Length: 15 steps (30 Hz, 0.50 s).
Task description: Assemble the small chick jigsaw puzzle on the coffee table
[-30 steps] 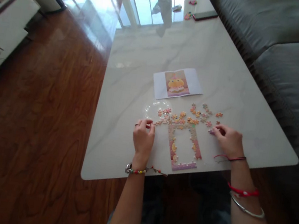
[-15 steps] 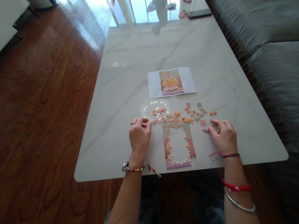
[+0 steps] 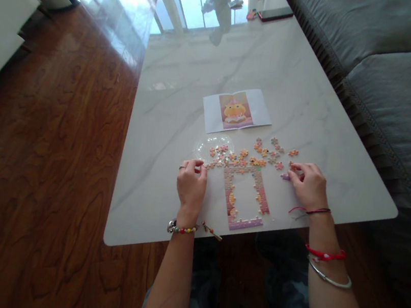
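Note:
A rectangular jigsaw border [image 3: 264, 205] lies assembled near the table's front edge, its middle showing bare tabletop. Loose puzzle pieces [image 3: 243, 153] are scattered along and beyond its far side. My left hand [image 3: 190, 185] rests left of the border with its fingers curled into a pinch by the leftmost pieces; whatever is between the fingertips is too small to make out. To the right, my right hand [image 3: 307, 184] pinches at an orange puzzle piece [image 3: 291, 165]. Just under its thumb lies a purple piece [image 3: 285, 176].
Beyond the pieces lies a creased paper [image 3: 261, 112] with a printed picture of a yellow cartoon figure. A phone [image 3: 276, 14] and a few pieces [image 3: 252, 15] sit at the far end of the white marbled table [image 3: 172, 118]. A grey sofa [image 3: 404, 86] runs along the right.
Both hands keep nearly the same place and pose. The view has tipped slightly, so things sit a little higher in the picture.

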Each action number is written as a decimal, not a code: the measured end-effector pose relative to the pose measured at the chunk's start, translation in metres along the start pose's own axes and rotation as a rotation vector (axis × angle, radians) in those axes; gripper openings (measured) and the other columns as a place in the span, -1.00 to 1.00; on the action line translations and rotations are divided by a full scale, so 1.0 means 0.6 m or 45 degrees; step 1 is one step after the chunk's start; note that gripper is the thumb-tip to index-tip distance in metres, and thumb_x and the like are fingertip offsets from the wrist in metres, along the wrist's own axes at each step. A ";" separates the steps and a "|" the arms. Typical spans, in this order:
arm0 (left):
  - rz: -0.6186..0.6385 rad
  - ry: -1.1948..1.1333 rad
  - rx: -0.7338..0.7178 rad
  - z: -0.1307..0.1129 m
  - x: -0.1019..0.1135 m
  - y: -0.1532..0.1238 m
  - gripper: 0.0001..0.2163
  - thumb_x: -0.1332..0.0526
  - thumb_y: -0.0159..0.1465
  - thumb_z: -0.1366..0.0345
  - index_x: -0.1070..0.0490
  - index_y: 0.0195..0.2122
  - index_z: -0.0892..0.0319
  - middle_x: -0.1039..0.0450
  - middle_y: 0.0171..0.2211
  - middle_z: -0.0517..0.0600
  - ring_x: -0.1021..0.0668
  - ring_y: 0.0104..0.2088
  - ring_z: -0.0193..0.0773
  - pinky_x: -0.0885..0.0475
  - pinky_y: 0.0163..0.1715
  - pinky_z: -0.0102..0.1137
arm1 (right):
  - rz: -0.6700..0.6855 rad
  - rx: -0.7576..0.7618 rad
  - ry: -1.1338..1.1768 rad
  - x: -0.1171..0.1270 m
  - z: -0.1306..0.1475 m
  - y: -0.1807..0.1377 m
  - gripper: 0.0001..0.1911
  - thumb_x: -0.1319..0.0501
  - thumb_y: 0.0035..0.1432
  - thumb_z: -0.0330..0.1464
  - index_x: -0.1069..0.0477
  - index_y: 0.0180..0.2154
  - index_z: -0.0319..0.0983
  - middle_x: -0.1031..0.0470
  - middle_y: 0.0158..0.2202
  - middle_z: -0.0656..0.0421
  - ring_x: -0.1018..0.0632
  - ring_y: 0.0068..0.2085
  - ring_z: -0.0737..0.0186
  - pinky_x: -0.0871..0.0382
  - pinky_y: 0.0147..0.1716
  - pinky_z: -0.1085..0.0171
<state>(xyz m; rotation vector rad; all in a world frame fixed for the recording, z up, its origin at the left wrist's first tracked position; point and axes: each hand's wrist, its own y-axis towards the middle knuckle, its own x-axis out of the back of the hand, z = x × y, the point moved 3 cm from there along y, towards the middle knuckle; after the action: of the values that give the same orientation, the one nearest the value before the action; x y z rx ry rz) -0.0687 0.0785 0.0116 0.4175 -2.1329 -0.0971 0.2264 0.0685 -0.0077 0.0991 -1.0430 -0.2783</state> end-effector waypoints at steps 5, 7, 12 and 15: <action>-0.003 0.005 0.003 0.004 0.002 0.002 -0.87 -0.06 0.12 0.38 -0.38 -0.37 0.21 -0.36 -0.37 -0.01 -0.45 -0.47 -0.34 -0.36 -0.33 -0.38 | -0.009 -0.009 0.010 -0.001 0.002 0.001 -0.76 -0.14 0.00 -0.31 -0.43 -0.29 -0.29 -0.38 -0.34 0.09 -0.38 -0.48 0.30 -0.32 -0.30 0.21; -0.005 -0.001 0.006 0.006 0.003 0.002 -0.87 -0.05 0.13 0.38 -0.38 -0.37 0.21 -0.36 -0.37 -0.01 -0.45 -0.47 -0.35 -0.36 -0.32 -0.39 | -0.010 -0.007 0.013 -0.001 0.004 0.001 -0.76 -0.14 0.00 -0.31 -0.44 -0.29 -0.29 -0.38 -0.34 0.09 -0.38 -0.48 0.30 -0.32 -0.30 0.21; 0.016 -0.023 0.020 0.008 0.003 0.001 -0.87 -0.05 0.13 0.38 -0.37 -0.35 0.21 -0.36 -0.35 0.00 -0.46 -0.44 -0.34 -0.36 -0.34 -0.39 | -0.008 0.004 0.020 -0.003 0.007 0.000 -0.76 -0.14 0.00 -0.30 -0.44 -0.30 -0.30 -0.38 -0.34 0.08 -0.37 -0.48 0.29 -0.32 -0.30 0.20; 0.024 -0.010 0.043 0.010 0.002 0.001 -0.87 -0.06 0.14 0.37 -0.37 -0.35 0.22 -0.37 -0.36 0.01 -0.45 -0.45 -0.32 -0.37 -0.31 -0.35 | -0.013 0.004 0.030 -0.005 0.007 -0.001 -0.75 -0.14 0.01 -0.28 -0.43 -0.30 -0.30 -0.37 -0.35 0.08 -0.38 -0.46 0.28 -0.33 -0.28 0.18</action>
<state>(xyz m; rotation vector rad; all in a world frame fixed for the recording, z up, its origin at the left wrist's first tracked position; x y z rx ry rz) -0.0741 0.0784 0.0094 0.4173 -2.1486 -0.0521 0.2214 0.0689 -0.0080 0.1103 -1.0200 -0.2841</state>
